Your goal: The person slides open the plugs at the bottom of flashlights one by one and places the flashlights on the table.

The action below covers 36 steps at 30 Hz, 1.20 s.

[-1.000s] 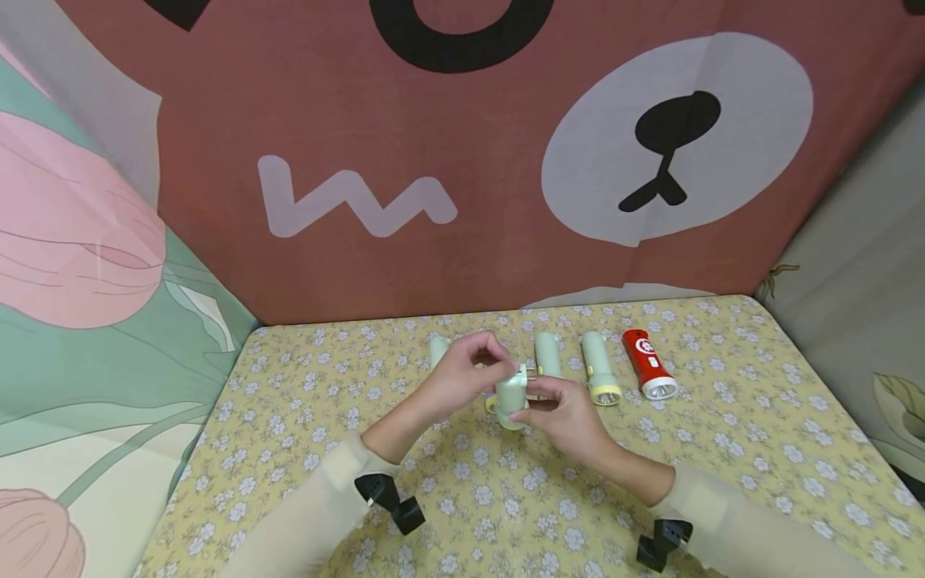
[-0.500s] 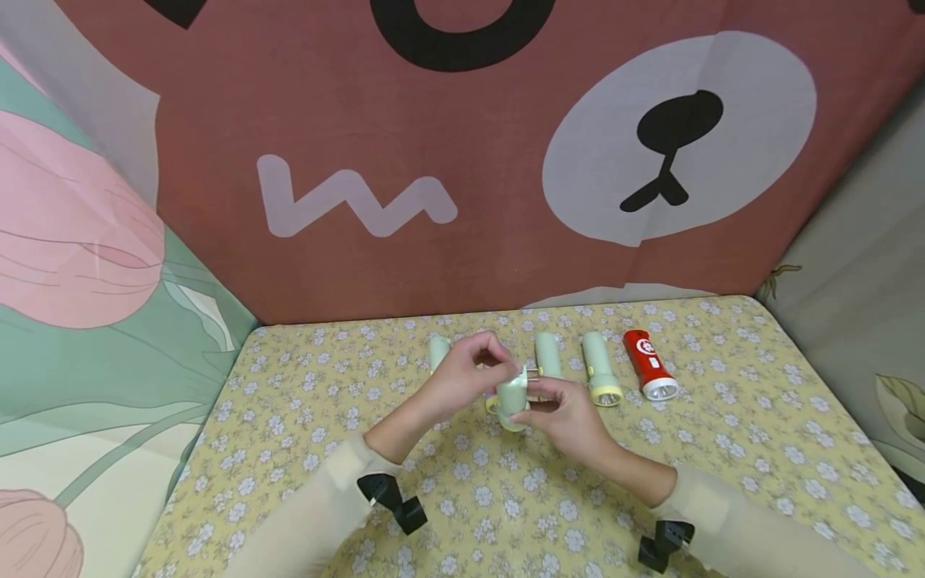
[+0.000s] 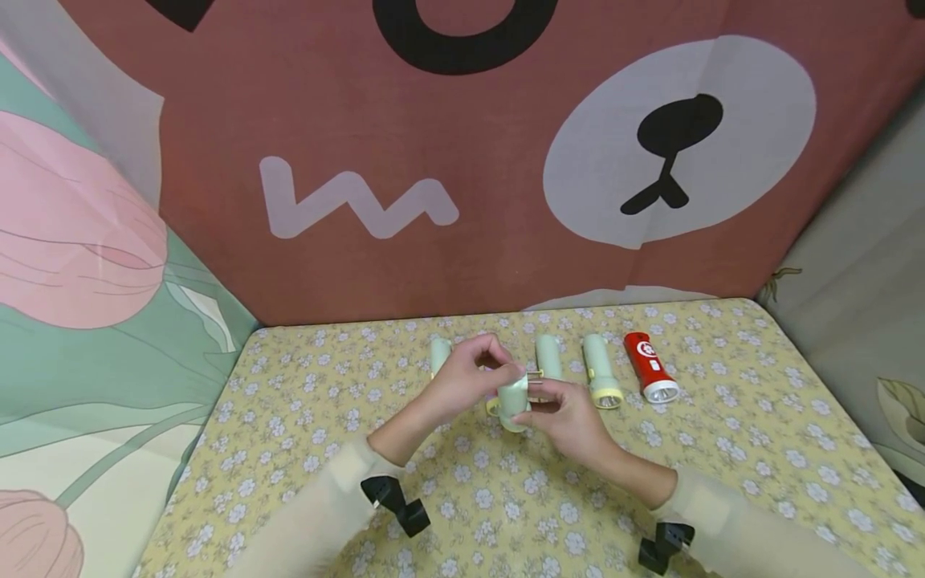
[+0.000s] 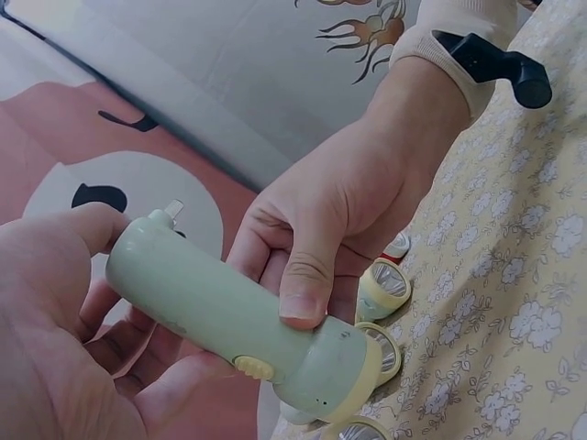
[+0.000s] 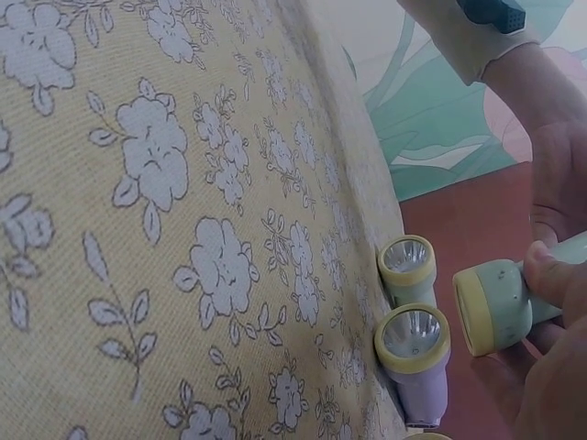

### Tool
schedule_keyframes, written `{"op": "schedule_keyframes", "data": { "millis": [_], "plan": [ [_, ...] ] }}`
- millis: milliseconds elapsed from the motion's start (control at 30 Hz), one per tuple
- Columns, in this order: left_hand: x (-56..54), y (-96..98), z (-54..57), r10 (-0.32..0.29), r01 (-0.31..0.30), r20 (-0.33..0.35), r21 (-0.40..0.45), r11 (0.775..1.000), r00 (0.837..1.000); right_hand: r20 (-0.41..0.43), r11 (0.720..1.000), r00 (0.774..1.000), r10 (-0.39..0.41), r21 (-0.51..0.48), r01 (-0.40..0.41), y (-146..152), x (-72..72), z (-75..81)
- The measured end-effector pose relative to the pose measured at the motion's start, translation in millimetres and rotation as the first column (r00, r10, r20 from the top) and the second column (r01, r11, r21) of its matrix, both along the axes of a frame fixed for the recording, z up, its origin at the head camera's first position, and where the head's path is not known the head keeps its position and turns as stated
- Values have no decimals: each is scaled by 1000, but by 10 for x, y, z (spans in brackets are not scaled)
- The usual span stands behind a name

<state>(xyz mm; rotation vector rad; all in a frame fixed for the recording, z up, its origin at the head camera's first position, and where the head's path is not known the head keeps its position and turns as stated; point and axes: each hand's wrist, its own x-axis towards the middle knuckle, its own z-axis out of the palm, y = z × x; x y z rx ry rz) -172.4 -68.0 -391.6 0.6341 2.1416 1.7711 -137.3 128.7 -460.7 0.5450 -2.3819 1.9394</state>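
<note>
A pale green flashlight (image 4: 206,284) with a yellow head rim and a yellow switch is held off the table between both hands. Thin metal plug prongs (image 3: 535,375) stick out sideways at its tail end. My left hand (image 3: 466,379) grips that tail end, with a fingertip close beside a prong in the left wrist view. The right hand (image 3: 569,413) pinches the body near the head, its thumb (image 4: 303,298) laid on the green casing. In the right wrist view the flashlight's head points toward the table, and its tail runs out of frame.
On the flowered tablecloth (image 3: 303,417) lie more green flashlights (image 3: 598,365), one partly behind the left hand (image 3: 440,351). A lilac flashlight (image 5: 424,390) lies near the hands. At the right of the row is a red flashlight (image 3: 649,361). A bear-print cloth (image 3: 462,265) hangs behind.
Both hands keep nearly the same place and hold. The left fingertips have dipped slightly over the flashlight's tail, and a light edge seen there earlier is now mostly covered.
</note>
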Motion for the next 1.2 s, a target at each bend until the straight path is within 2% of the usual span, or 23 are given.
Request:
{"op": "schedule_keyframes", "data": {
  "millis": [433, 533, 733, 1000, 1200],
  "plan": [
    [6, 7, -78, 10, -10, -66, 4, 1000, 998, -17, 1000, 1000, -2, 27, 3, 14, 3, -22],
    [3, 7, -92, 13, -12, -77, 9, 1000, 997, 0, 1000, 1000, -1, 21, 1, 19, 0, -16],
    [-6, 0, -88, 9, -8, -78, 20, 1000, 997, 29, 1000, 1000, 11, -3, -11, 27, -13, 9],
    [-14, -24, -57, 8, -7, -41, 16, 1000, 999, 39, 1000, 999, 18, -13, -17, 27, -20, 15],
    [-42, -79, -59, -12, 13, -74, 12, 1000, 997, 35, 999, 999, 29, -31, -27, 29, -30, 46]
  ]
}}
